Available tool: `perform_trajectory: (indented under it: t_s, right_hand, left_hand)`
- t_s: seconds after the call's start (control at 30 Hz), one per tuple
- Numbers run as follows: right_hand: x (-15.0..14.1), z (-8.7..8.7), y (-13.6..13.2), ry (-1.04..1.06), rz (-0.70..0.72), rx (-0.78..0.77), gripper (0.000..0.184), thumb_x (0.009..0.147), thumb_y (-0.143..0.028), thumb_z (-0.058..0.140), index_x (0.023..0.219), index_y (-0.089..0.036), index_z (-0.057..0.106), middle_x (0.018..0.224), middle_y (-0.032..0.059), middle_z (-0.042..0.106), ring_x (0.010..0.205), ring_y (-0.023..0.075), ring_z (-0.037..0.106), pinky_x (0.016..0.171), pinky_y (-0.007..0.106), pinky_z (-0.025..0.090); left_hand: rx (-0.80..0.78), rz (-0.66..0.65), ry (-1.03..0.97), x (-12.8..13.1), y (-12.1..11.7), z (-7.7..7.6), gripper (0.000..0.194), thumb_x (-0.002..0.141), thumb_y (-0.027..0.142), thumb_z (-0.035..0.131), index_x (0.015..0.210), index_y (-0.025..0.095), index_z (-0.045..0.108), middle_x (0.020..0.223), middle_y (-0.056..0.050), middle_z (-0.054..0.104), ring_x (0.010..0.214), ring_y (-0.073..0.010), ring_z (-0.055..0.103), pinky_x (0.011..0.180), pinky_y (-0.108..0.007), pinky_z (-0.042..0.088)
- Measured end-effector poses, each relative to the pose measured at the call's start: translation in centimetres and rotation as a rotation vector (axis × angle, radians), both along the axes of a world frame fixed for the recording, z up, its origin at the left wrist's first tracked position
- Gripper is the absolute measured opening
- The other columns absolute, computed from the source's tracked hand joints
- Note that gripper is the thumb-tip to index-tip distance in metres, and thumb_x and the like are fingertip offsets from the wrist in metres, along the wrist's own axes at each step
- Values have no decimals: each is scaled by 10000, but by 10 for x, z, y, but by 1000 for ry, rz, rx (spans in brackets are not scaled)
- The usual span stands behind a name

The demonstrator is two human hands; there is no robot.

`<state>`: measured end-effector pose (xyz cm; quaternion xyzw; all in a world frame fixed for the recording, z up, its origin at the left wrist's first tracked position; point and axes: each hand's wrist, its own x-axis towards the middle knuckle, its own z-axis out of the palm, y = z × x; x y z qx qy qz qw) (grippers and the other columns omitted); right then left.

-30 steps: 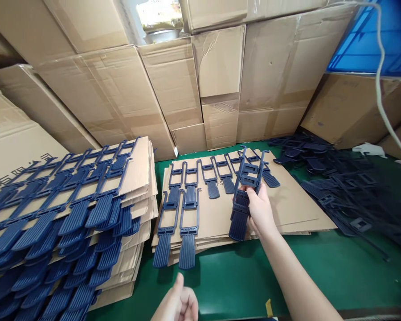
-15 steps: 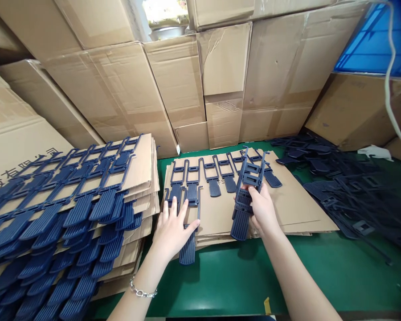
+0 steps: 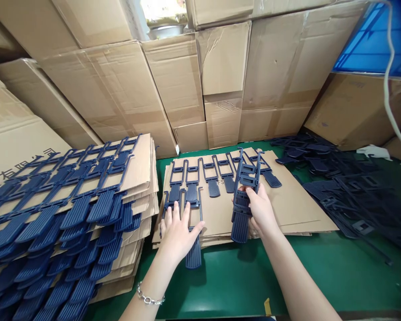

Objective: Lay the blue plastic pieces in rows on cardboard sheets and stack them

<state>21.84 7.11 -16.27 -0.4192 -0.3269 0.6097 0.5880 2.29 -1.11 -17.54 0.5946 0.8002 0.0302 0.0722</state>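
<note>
My left hand [image 3: 178,232] rests with fingers spread on dark blue plastic frames at the near left of a cardboard sheet [image 3: 217,218]. From under it a ribbed paddle end [image 3: 194,255] sticks out past the sheet's near edge. In my right hand [image 3: 262,207] are dark blue plastic frames with ribbed paddles [image 3: 240,227], gripped at the middle and tilted above the sheet; how many is hard to tell. Behind both hands, a row of similar frames [image 3: 209,171] lies along the sheet's far side, paddles toward me.
On the left rises a stack of cardboard sheets [image 3: 142,178] layered with the same blue parts. A tangled heap of dark parts [image 3: 341,191] covers the right of the green table [image 3: 227,285]. Cardboard boxes [image 3: 173,80] wall off the back. A white cable [image 3: 389,80] hangs at right.
My left hand has slid slightly right and nearer, and the paddle end beneath it has shifted right too. The frames in my right hand have swung a little left at the top.
</note>
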Motion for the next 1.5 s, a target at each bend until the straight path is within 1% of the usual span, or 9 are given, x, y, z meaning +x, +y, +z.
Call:
perform_trajectory:
  t_s: [0.43, 0.57, 0.67, 0.77, 0.83, 0.97, 1.13, 1.33, 1.5]
  right_hand:
    - [-1, -4, 1, 6, 39, 7, 255, 710, -334, 526, 906, -213, 417, 768, -21, 549, 561, 103, 538, 467, 206, 435]
    - [-3, -3, 0, 15, 62, -15, 261, 705, -326, 533, 914, -214, 422, 767, -17, 557, 552, 107, 541, 450, 203, 428]
    - [-5, 0, -2, 59, 72, -5, 275, 703, -340, 552, 911, -215, 421, 775, -16, 556, 549, 108, 541, 444, 207, 432]
    - [-8, 4, -8, 114, 111, 12, 291, 704, -361, 580, 904, -219, 424, 770, -26, 546, 551, 103, 541, 460, 218, 449]
    - [-10, 6, -12, 144, 178, 10, 306, 702, -374, 598, 906, -221, 429, 746, -35, 536, 550, 102, 541, 472, 226, 459]
    - [-15, 8, -19, 177, 279, 21, 315, 702, -406, 604, 878, -210, 433, 692, -39, 518, 565, 122, 551, 468, 234, 458]
    - [-10, 14, -22, 194, 343, 24, 325, 683, -362, 605, 917, -192, 456, 820, 1, 569, 649, 142, 575, 531, 250, 468]
    - [-1, 18, -18, 362, 472, 3, 269, 769, -463, 453, 854, -209, 429, 1133, 25, 528, 813, 161, 582, 619, 273, 467]
    - [-6, 12, -15, 261, 398, 79, 288, 698, -418, 604, 797, -174, 485, 922, 7, 569, 653, 79, 527, 582, 196, 439]
  left_hand:
    - [47, -21, -56, -8, 1, 1, 768, 747, 691, 264, 1368, 242, 218, 1455, -160, 51, 1318, -351, 28, 1017, -548, 127]
    - [242, -130, -124, 3, -10, 19, 656, 788, 617, 312, 1350, 282, 276, 1473, -100, 55, 1327, -333, 7, 1018, -576, 75]
    - [351, -192, -384, 23, -23, 39, 560, 824, 539, 334, 1335, 314, 301, 1422, -70, 239, 1287, -286, 222, 1014, -526, 213]
    - [142, -148, -811, 48, -30, 49, 544, 829, 524, 350, 1324, 299, 320, 1317, -85, 397, 1087, -247, 477, 904, -432, 397]
    - [31, -150, -1085, 65, -30, 48, 591, 827, 518, 374, 1352, 267, 269, 1330, -94, 400, 1083, -238, 491, 891, -387, 416]
    - [-12, -110, -1455, 85, -26, 33, 658, 823, 435, 460, 1383, 245, 171, 1389, -79, 341, 1244, -231, 345, 970, -347, 356]
    - [13, -48, -1582, 91, -23, 20, 547, 792, 332, 540, 1297, 201, 375, 1148, -104, 576, 1017, -235, 554, 898, -396, 421]
    - [87, 59, -1763, 85, -22, 29, 476, 821, 346, 505, 1256, 191, 387, 1194, -117, 530, 940, -198, 585, 774, -311, 478]
    - [104, 79, -1659, 75, -21, 35, 588, 817, 345, 517, 1329, 206, 265, 1159, -114, 558, 1003, -221, 562, 808, -348, 475]
